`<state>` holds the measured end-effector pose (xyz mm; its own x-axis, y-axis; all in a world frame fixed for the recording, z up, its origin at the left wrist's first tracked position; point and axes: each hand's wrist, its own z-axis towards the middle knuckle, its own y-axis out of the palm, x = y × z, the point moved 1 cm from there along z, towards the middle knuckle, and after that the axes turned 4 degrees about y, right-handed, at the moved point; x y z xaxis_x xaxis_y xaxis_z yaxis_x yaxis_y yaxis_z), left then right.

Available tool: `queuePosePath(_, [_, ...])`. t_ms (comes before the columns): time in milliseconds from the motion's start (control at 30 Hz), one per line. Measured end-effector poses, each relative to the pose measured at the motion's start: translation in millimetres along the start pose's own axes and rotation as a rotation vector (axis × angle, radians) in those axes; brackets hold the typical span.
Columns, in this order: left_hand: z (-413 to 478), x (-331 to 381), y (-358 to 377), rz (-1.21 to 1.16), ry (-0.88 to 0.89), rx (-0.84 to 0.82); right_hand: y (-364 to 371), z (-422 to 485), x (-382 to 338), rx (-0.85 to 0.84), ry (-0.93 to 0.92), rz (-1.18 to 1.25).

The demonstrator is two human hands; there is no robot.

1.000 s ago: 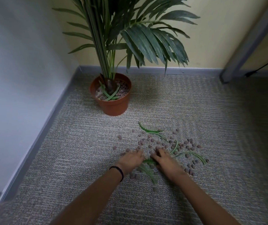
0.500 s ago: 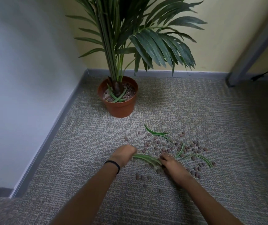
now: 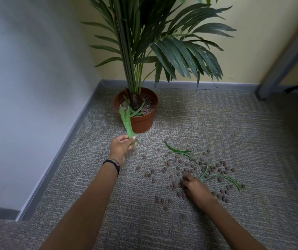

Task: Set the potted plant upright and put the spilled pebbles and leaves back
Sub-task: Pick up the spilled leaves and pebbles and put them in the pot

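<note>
The potted plant stands upright in its brown pot [image 3: 142,123] in the corner, with pebbles and some leaves inside. My left hand [image 3: 121,147] holds a green leaf [image 3: 126,123] raised, its tip just in front of the pot's left side. My right hand [image 3: 193,186] rests on the carpet among the spilled brown pebbles [image 3: 177,166], fingers curled down on some of them; whether it grips any I cannot tell. Several thin green leaves lie on the carpet: one [image 3: 177,150] above the pebbles, another [image 3: 229,180] to the right of my right hand.
A grey-white wall [image 3: 27,87] with a grey skirting board runs along the left. A yellow wall is behind the plant. A grey post [image 3: 285,56] and a black cable [image 3: 296,87] are at the back right. Grey carpet covers the floor.
My left hand picked a leaf off the carpet and lifted it toward the pot. My right hand stayed low among the pebbles. The view shifted closer to the pot.
</note>
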<state>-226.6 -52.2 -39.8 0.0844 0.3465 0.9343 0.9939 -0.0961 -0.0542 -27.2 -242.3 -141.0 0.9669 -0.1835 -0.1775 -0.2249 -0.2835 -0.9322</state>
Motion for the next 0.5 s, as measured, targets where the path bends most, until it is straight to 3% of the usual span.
queuePosePath(167, [0, 32, 9, -0.279, -0.092, 0.041, 0, 1, 4, 0.005, -0.018, 0.023])
queuePosePath(500, [48, 93, 28, -0.271, -0.06, 0.144, 7, -7, 8, -0.015, -0.072, -0.107])
